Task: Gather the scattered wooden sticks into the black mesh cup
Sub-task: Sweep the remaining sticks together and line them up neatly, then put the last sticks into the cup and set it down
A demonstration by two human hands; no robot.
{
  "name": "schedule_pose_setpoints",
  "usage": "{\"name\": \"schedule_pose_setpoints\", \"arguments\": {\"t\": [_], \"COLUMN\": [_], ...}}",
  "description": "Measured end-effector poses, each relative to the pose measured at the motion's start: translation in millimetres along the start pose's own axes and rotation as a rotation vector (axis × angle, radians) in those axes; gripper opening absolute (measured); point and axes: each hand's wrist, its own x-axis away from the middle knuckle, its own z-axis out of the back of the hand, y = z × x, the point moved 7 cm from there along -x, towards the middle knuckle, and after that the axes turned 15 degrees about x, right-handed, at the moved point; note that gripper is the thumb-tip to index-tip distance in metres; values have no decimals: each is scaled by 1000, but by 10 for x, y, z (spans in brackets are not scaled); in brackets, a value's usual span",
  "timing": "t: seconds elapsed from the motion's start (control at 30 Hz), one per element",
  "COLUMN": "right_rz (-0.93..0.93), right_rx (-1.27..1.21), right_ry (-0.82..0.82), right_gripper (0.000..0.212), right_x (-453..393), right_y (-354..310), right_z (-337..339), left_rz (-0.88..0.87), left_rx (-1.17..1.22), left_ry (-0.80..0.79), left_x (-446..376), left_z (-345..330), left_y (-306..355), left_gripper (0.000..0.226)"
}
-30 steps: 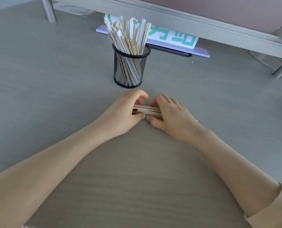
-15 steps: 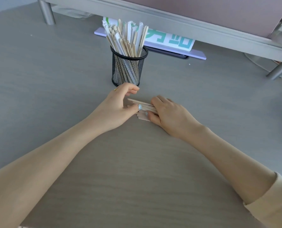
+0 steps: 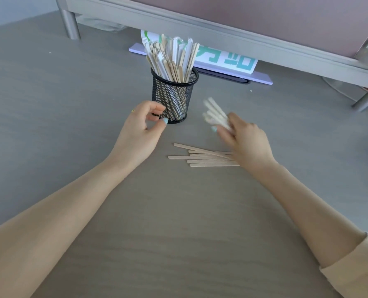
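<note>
Grey desk [image 3: 49, 117] | mesh cup [image 3: 174, 97] | loose sticks [image 3: 204, 157] | shelf [image 3: 221, 33]

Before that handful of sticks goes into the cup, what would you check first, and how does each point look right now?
1. Right hand grips its bunch of sticks: ok, though blurred by motion.
2. Black mesh cup stands upright: ok.
3. Room in the cup: cannot tell; it is already crowded with sticks, with a gap towards its right rim.
4. Left hand ready to steady the cup: ok; it holds nothing, fingertips at the cup's lower left side; contact cannot be told.
5. All sticks collected: not ok; loose sticks lie on the table by the right hand.
</note>
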Motion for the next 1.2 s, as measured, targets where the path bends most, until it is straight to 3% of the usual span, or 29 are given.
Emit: {"name": "schedule_pose_setpoints", "arguments": {"t": [0.2,0.3,0.4,0.5,0.57,0.7,0.8,0.97,1.07,1.2], "right_rz": [-349,-312,-240,-223,-193,-171,-165,-102,-34,57], "right_rx": [-779,-1096,-1398,-1522,-1492,-1145,-1027,-981,-879,-727], "right_ry": [174,225,304,327,285,114,72,165,292,410], "right_gripper": [42,47,37,32,32,36,27,12,14,26], "right_x": [-389,-707,-1021,-1232,-1294,-1331,-1325,-1311,-1287,-1239], "right_y": [278,81,-203,-499,-667,-770,-666,-505,-503,-553], "right_z": [414,674,833,780,663,353,269,465,585,651], "left_rz": [67,62,61,66,67,71,86,138,127,145], "left_rx": [9,-24,-55,-55,-56,-60,-15,-29,-112,-159], "left_ry": [7,-22,-41,-42,-34,-20,-2,-12,-82,-58], "left_x": [-79,-84,-87,-97,-107,-150,-207,-372,-457,-539], "left_z": [25,1,-9,-2,16,60,97,63,-57,-158], "left_y": [-102,-118,-135,-154,-161,-178,-204,-264,-225,-190], "left_gripper": [31,35,37,37,37,37,37,72,88,94]}}
